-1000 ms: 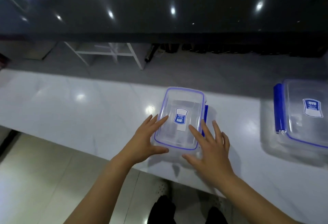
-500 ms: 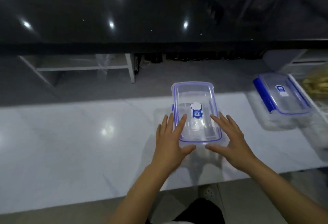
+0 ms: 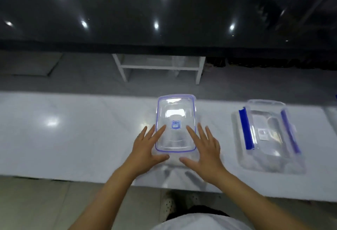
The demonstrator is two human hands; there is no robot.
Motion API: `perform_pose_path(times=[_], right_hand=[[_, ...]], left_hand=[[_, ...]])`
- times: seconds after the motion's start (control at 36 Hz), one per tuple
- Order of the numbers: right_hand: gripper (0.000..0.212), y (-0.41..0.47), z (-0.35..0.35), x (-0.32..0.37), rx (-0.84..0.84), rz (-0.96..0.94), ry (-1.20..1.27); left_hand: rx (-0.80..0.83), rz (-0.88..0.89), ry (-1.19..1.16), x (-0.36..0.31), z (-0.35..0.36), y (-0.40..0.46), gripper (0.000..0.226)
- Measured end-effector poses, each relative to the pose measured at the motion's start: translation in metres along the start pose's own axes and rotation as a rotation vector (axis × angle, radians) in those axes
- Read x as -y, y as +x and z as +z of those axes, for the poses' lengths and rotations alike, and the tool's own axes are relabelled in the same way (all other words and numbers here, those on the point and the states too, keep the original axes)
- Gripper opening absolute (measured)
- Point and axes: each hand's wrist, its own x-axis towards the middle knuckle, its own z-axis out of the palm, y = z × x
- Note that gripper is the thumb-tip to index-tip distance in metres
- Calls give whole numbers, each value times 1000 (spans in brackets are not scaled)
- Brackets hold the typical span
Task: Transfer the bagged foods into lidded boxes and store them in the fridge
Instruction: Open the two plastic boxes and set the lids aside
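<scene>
A clear lidded box with a blue seal and a small blue label stands on the white counter, straight in front of me. My left hand lies flat on its near left corner, fingers straight on the lid, thumb along the near edge. My right hand mirrors it on the near right corner. A second clear box with blue side clips stands to the right, untouched. No bagged food is in view.
Beyond the white counter runs a glossy black counter, with a white shelf frame below it. The counter's near edge is just in front of my body, with tiled floor underneath. Another box edge shows at the far right.
The view has swung so the box sits squarely ahead and the second box lies closer to it. Both hands stay flat on the lid's near corners.
</scene>
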Motion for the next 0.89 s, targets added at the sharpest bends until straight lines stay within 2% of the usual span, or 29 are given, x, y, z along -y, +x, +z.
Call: perform_pose_path(times=[0.08,0.17,0.25,0.36,0.44,0.53,0.61,0.69,0.78,0.89], right_hand=[[97,7,21,-4,53,42,-62],[89,8,29,-14,75,66,-103],[81,6,31,-26,85,67,-133],[82,4,36,-31,100,51,-220],[84,6,35,-30,117,57,-191],[80,8,19,-26,192,67,-150],[84,1,-9,-12,242,109,17],[83,-19,-40,-2,187,137,105],[71,-52,-72,-6,49,216,145],[56,-100,-116,-23,-165,349,170]], left_hand=[[28,-26,80,18,12,3,97],[38,-6,193,28,29,9,95],[25,4,240,32,38,14,94],[26,11,285,37,40,15,93],[48,1,289,37,37,13,96],[94,-9,278,33,28,10,110],[119,-27,237,28,17,4,123],[44,60,158,17,11,4,116],[-35,187,60,-8,17,9,102],[17,281,65,-63,44,18,101]])
